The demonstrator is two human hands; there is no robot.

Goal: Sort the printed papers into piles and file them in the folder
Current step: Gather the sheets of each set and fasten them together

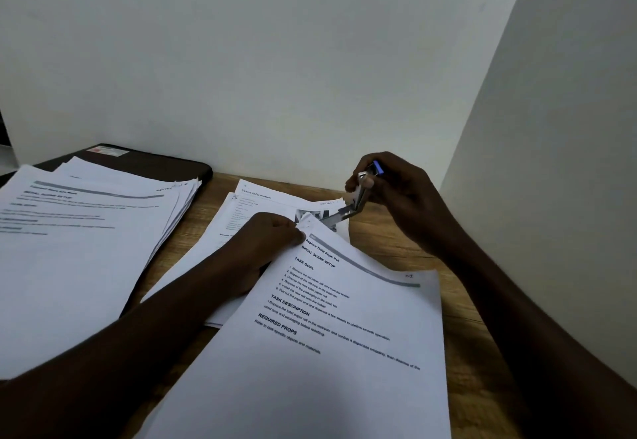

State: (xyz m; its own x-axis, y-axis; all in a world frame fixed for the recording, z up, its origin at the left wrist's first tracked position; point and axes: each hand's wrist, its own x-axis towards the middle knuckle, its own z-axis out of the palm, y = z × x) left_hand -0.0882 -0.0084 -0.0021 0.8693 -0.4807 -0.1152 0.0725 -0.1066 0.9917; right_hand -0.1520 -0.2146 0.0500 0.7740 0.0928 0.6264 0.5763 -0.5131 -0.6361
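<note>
Head view: the left hand pinches the top corner of the front paper set, which lies on the wooden table. The right hand grips a metal stapler, its tip at that corner. A middle pile lies beneath the left hand. A left pile rests on the black folder.

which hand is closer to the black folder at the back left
Left. The left hand pinches the corner of the front sheets, just right of the black folder. The right hand grips the stapler further right, beyond the left hand.
</note>
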